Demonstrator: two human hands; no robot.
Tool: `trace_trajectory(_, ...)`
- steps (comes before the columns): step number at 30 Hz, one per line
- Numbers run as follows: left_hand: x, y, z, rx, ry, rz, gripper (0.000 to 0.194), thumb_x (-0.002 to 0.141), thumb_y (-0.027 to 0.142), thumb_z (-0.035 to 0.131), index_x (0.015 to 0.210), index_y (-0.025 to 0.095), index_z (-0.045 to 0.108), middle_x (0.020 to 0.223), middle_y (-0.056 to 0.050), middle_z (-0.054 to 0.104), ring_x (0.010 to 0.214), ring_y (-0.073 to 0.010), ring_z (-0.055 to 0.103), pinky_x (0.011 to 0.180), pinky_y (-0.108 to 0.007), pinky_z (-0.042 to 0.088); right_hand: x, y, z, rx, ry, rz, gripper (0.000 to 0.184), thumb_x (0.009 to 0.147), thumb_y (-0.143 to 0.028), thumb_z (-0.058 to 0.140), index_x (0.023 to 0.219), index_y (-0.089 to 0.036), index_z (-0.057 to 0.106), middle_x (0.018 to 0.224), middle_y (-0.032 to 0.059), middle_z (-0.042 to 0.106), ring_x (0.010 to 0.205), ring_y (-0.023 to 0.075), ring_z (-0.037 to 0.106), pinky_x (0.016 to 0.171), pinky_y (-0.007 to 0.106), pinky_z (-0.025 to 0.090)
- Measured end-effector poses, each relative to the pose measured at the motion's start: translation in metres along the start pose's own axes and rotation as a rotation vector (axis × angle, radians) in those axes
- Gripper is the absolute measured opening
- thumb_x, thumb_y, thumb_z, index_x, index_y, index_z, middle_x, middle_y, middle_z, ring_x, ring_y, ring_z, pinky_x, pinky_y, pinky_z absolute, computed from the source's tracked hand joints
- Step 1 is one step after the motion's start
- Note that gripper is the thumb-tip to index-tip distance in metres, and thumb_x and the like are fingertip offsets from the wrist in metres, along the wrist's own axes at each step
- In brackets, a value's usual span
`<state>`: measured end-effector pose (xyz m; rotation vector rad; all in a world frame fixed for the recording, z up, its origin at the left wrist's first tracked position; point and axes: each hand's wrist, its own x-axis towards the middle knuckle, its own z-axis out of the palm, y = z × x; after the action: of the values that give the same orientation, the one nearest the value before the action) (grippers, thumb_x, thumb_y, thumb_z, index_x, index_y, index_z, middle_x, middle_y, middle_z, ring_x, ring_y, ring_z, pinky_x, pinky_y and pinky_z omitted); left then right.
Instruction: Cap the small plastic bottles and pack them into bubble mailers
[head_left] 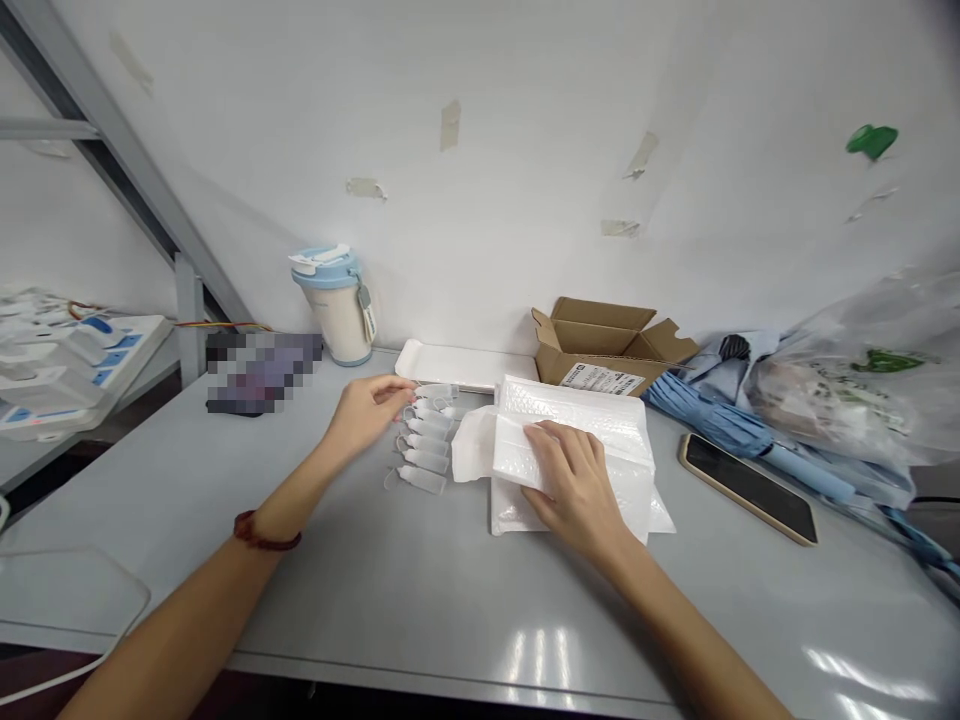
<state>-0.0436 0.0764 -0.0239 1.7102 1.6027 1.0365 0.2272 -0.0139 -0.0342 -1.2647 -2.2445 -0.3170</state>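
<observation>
My left hand [367, 415] pinches the loop end of the topmost small translucent bottle-shaped piece [441, 391], its thumb and forefinger closed. Below it lie several more translucent pieces [427, 443] in a column, each with a thin loop on its left end. My right hand [577, 485] grips a white bubble mailer [514, 450], fingers on top and thumb at its lower edge. The mailer's open flap [472, 443] points left, towards the pieces. Beneath it, more white bubble mailers [577, 400] are stacked. Whether the held mailer contains anything is hidden.
Against the wall stand a blue-lidded tumbler [341, 310], a long white packet [472, 366] and an open cardboard box [604, 350]. A phone [746, 488], a folded blue umbrella [712, 420] and a plastic bag [847, 370] lie right. A white cable [139, 610] crosses the left front.
</observation>
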Motion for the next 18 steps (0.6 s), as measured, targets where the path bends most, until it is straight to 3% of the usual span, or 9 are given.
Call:
trace_trajectory(3, 0.022, -0.028, -0.001, 0.084, 0.086, -0.045, 0.022, 0.067, 0.033, 0.062, 0.076, 0.016, 0.073, 0.073, -0.006, 0.072, 0.067, -0.0208, 0.06, 0.064, -0.029, 0.045, 0.001, 0.001, -0.002, -0.01, -0.004, 0.014, 0.049, 0.077, -0.015, 0.052, 0.125, -0.013, 0.042, 0.116, 0.0177, 0.053, 0.105, 0.0311, 0.047, 0.085, 0.046, 0.037)
trace_trajectory(6, 0.033, -0.042, 0.002, 0.115, 0.11, -0.052, 0.027, 0.068, 0.036, 0.06, 0.08, 0.016, 0.074, 0.083, -0.007, 0.074, 0.071, -0.0221, 0.06, 0.066, -0.029, 0.044, 0.001, 0.0, -0.002, -0.016, -0.01, 0.026, 0.05, 0.077, -0.016, 0.052, 0.126, -0.014, 0.041, 0.117, 0.0175, 0.052, 0.107, 0.0318, 0.047, 0.086, 0.046, 0.036)
trace_trajectory(9, 0.037, -0.043, 0.008, 0.12, 0.092, -0.038, 0.03, 0.071, 0.039, 0.058, 0.081, 0.017, 0.075, 0.089, -0.007, 0.074, 0.074, -0.0227, 0.06, 0.069, -0.03, 0.043, 0.001, 0.001, 0.0, -0.011, -0.005, 0.031, 0.051, 0.077, -0.016, 0.052, 0.126, -0.014, 0.041, 0.117, 0.0175, 0.052, 0.107, 0.0317, 0.046, 0.086, 0.046, 0.036)
trace_trajectory(18, 0.039, -0.035, 0.02, 0.067, 0.088, 0.018, 0.027, 0.072, 0.037, 0.056, 0.071, 0.015, 0.072, 0.073, -0.005, 0.072, 0.071, -0.0216, 0.061, 0.066, -0.028, 0.043, 0.001, 0.002, 0.002, -0.031, -0.019, 0.029, 0.049, 0.077, -0.016, 0.053, 0.124, -0.014, 0.042, 0.116, 0.0168, 0.052, 0.105, 0.0306, 0.047, 0.085, 0.045, 0.036)
